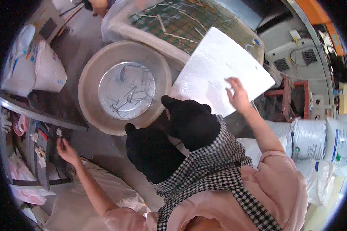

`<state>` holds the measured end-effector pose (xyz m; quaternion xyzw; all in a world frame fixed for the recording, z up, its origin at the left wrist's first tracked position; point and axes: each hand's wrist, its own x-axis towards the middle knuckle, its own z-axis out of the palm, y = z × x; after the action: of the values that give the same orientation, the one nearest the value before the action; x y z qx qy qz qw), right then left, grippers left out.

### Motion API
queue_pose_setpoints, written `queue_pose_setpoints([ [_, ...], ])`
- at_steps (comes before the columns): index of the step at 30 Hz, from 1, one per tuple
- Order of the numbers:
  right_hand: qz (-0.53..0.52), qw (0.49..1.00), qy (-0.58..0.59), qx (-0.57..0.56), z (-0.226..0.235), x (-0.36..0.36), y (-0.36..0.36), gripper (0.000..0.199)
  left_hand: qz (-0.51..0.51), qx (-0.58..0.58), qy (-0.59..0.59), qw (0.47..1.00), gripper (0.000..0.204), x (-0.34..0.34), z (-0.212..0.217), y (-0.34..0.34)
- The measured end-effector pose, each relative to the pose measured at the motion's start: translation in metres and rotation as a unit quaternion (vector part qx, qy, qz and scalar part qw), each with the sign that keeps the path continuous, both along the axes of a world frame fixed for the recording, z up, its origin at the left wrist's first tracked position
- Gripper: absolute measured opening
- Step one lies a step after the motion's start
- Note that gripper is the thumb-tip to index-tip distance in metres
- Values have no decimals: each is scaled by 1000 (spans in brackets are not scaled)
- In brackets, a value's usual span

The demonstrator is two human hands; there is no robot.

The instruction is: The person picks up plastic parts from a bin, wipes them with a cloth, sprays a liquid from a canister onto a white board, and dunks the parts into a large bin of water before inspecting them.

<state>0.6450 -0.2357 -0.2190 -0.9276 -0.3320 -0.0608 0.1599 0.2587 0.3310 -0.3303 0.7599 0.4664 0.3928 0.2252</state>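
My left hand (pixel 68 153) is out at the left, beside a dark metal frame (pixel 42 169) with small whitish lumps stuck to it. Its fingers are apart, and I see nothing held in them. One pale lump (pixel 59 132) sits just above the fingertips. Over on the right, my right hand (pixel 239 96) hovers above or touches a white foam-like board (pixel 204 73); its fingers are curved and spread, with nothing visible between them. In front of my knees stands a round beige tub (pixel 90 88), with several thin strips (pixel 133 94) scattered on its clear-looking bottom.
Behind the tub, a large pale container (pixel 150 40) holds green netting (pixel 185 23) and light sticks. White sacks (pixel 48 67) stand at the left, more sacks (pixel 308 138) at the right. A red stand (pixel 287 100) is beyond the board. Part of another person (pixel 99 7) shows at top left.
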Motion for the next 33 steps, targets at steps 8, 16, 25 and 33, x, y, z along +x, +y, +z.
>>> queue_pose_setpoints([
  [8, -258, 934, -202, -143, 47, 86, -140, 78, -301, 128, -38, 944, 31, 179, 173, -214],
  [16, -184, 975, -124, -12, 29, 70, -164, 52, -548, 239, 106, 795, 47, 289, 220, -396],
  [25, -184, 968, -167, 31, 20, 40, -189, 56, -550, 274, 175, 769, 49, 300, 227, -427],
  [33, -164, 974, -157, 17, 21, 38, -187, 47, -536, 218, 97, 810, 45, 281, 236, -393],
])
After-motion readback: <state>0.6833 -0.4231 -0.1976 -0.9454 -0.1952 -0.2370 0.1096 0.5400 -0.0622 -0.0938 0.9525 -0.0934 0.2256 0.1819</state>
